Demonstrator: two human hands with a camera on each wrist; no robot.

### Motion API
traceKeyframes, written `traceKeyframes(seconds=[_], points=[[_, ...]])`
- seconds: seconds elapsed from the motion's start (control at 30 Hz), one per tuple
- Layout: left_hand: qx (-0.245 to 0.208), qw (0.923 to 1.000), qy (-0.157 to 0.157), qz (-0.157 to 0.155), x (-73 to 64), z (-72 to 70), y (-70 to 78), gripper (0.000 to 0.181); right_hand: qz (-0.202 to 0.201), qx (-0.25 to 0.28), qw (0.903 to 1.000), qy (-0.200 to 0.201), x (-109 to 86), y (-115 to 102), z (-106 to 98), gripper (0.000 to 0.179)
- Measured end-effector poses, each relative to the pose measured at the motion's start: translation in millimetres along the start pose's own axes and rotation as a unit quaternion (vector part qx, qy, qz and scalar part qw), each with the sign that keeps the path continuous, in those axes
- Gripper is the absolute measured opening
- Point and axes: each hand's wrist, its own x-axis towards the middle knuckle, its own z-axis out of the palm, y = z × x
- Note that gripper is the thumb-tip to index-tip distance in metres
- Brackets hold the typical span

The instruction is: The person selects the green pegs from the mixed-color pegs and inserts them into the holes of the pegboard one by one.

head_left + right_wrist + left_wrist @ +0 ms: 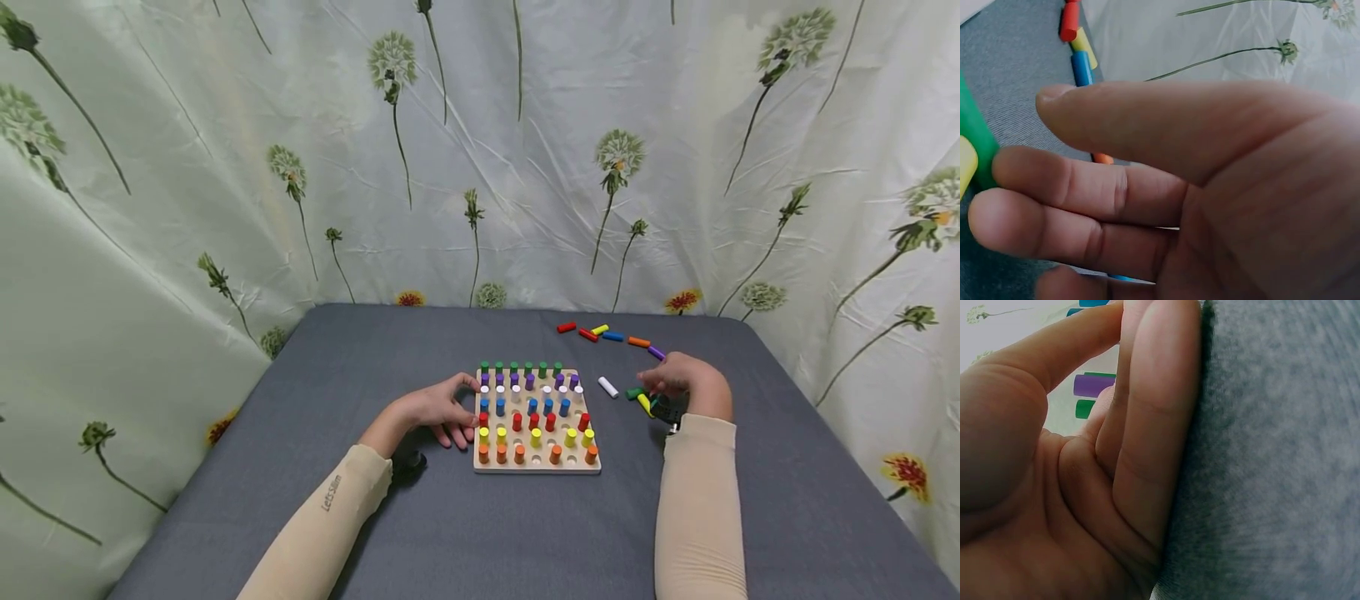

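A wooden pegboard (537,469) carries rows of green, purple, white, blue, red, yellow and orange pegs, with some holes bare. At its left edge rests my left hand (438,407), thumb and fingers spread and lightly bent against the side. In the left wrist view, purple (1094,385) and green (1085,409) pegs show past the fingers. My right hand (678,377) hovers right of the board, thumb apart from the fingers. Near its fingertips lie a green peg (977,134) and a yellow peg (966,164); whether the fingers touch the green one I cannot tell.
A white peg (608,387) lies between the board and my right hand. Farther back are loose red (566,327), yellow (600,330), blue (612,337), orange (639,342) and purple (657,353) pegs. A flowered curtain (480,167) hangs behind the grey table (337,358).
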Motion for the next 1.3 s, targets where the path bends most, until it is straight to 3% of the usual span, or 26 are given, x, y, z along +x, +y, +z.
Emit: traceKeyframes(seconds=[0.27,0.53,0.87,1.13,1.3], points=[[-0.001,1.0,0.004,-0.002,-1.4,2.0,0.4,0.056,0.003,-0.004,0.9999,0.01,6.7,1.9,7.0,0.036],[-0.002,1.0,0.005,-0.002,-1.4,2.1,0.7,0.057,0.021,-0.009,0.9993,0.03,16.1,-1.4,14.1,0.047],[-0.006,1.0,0.005,-0.003,-1.3,2.1,-0.7,0.056,0.086,-0.031,0.9934,0.07,23.9,-15.8,22.0,0.045],[-0.005,1.0,0.004,0.001,-0.4,1.2,-1.5,0.057,0.051,-0.066,0.9946,0.063,31.6,-23.7,22.4,0.033],[-0.006,1.0,0.0,0.003,0.0,0.8,-1.3,0.058,-0.012,-0.081,0.9938,0.075,34.5,-23.5,25.4,0.022]])
